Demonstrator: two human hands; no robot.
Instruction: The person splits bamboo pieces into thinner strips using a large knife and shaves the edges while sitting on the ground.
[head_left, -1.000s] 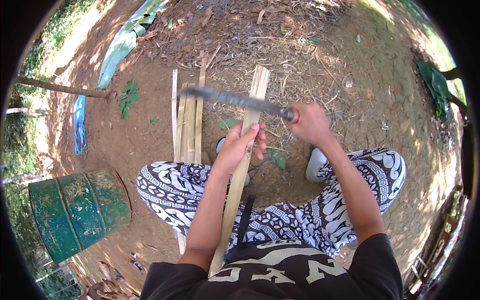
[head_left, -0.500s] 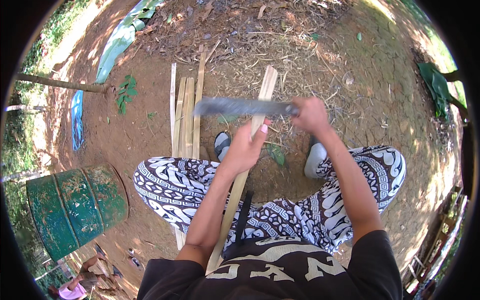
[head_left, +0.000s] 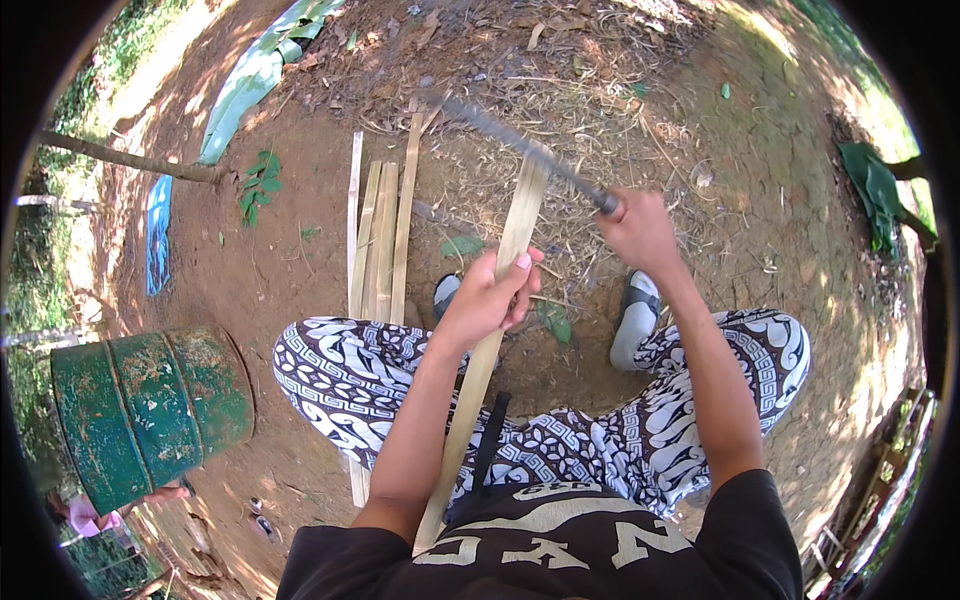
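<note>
My left hand (head_left: pixel 490 300) is closed round a long pale bamboo slat (head_left: pixel 468 405), thumb on top. The slat slants from my waist up and away between my knees. In my right hand (head_left: pixel 640 232) is the handle of a machete (head_left: pixel 530 150), its long dark blade smeared by motion. The blade points to the far left and crosses the slat's far end; whether it touches the wood I cannot tell. Left of my left foot, several similar bamboo slats (head_left: pixel 385 240) lie side by side on the ground, their near ends hidden under my left leg.
Pale shavings (head_left: pixel 600 150) litter the dirt ahead. A rusty green drum (head_left: pixel 155 410) lies on its side at left, with a person in pink (head_left: pixel 88 515) partly hidden behind it. A thin tree trunk (head_left: pixel 130 157) and blue plastic sheet (head_left: pixel 158 235) are farther left.
The machete has moved farther out along the slat, toward its far end, and its blade has swung from level to pointing up-left. My left hand stays closed on the slat.
</note>
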